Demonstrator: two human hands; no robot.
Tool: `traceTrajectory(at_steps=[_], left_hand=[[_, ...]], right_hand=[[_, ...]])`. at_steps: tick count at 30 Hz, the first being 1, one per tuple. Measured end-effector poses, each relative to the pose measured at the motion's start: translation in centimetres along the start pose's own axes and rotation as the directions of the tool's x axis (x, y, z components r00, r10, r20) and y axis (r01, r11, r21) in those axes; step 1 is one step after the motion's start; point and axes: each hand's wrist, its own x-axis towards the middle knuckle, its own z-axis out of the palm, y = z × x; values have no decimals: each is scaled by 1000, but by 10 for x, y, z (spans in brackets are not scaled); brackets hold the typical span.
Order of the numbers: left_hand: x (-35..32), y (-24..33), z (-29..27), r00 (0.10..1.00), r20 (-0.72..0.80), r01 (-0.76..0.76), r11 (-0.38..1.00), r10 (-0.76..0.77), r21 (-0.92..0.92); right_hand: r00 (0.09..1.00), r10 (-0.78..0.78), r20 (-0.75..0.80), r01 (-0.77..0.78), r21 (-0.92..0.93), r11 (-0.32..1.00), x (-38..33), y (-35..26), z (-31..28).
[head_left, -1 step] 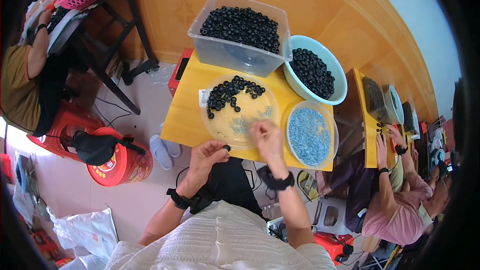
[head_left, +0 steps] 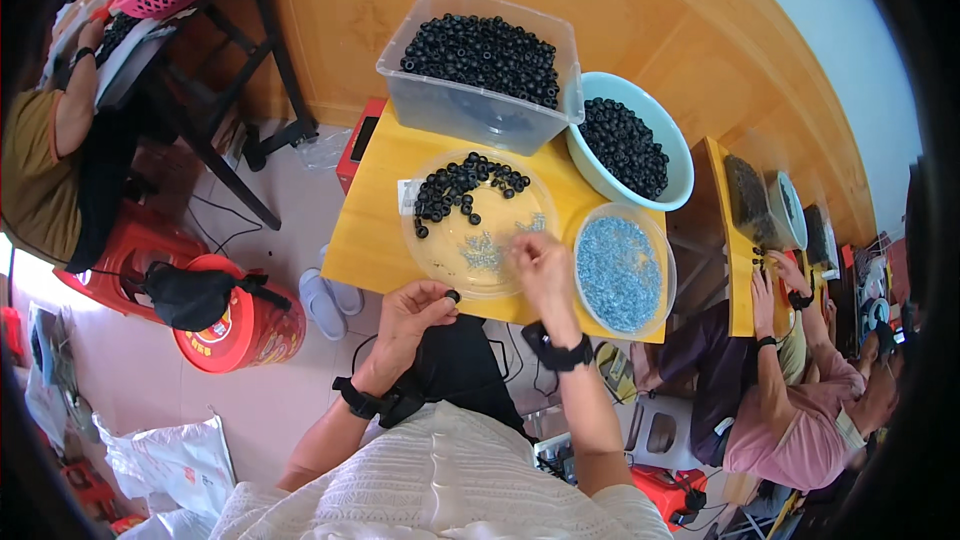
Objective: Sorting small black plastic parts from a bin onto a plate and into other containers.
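I see my left hand [head_left: 413, 308] at the near edge of the yellow desk [head_left: 372, 230], fingers pinched together on a small black ring [head_left: 453, 295] held just off the desk's edge. My right hand [head_left: 540, 265] rests over the near right rim of the clear round plate [head_left: 478, 223]; its fingers are curled down onto the plate, but I cannot tell whether they grip anything. On the plate, a cluster of black rings [head_left: 460, 187] lies on the far side and a little heap of small blue-grey pieces [head_left: 483, 252] sits near the middle, just left of my right hand. Just right of the plate stands a clear bowl [head_left: 620, 270] filled with the same blue-grey pieces. At the far side of the desk sit a clear plastic tub [head_left: 480, 70] full of black rings and, to its right, a light blue basin [head_left: 630, 145] also holding black rings. On the floor to the left stands a red bucket [head_left: 240, 325]. At the right, another person's hands [head_left: 775, 285] work at a neighbouring desk.
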Motion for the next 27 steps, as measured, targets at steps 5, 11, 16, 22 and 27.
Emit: traceTrajectory(at_steps=[5,11,16,22,27], left_hand=[[1,1,-3,1000,-3,21,1000,-21,13],[-1,2,-7,999,-19,31,1000,-31,5],[-1,2,-6,998,-41,54,998,-53,38],[-1,2,-4,998,-47,48,999,-49,-5],[-1,3,-7,998,-42,58,998,-56,32]], right_hand=[[982,-165,96,189,-370,910,26,13,4],[981,-77,176,138,-368,920,29,17,11],[986,91,140,-105,93,990,38,36,3],[977,205,63,-210,480,852,48,-1,-2],[991,127,36,-127,2,992,42,32,3]])
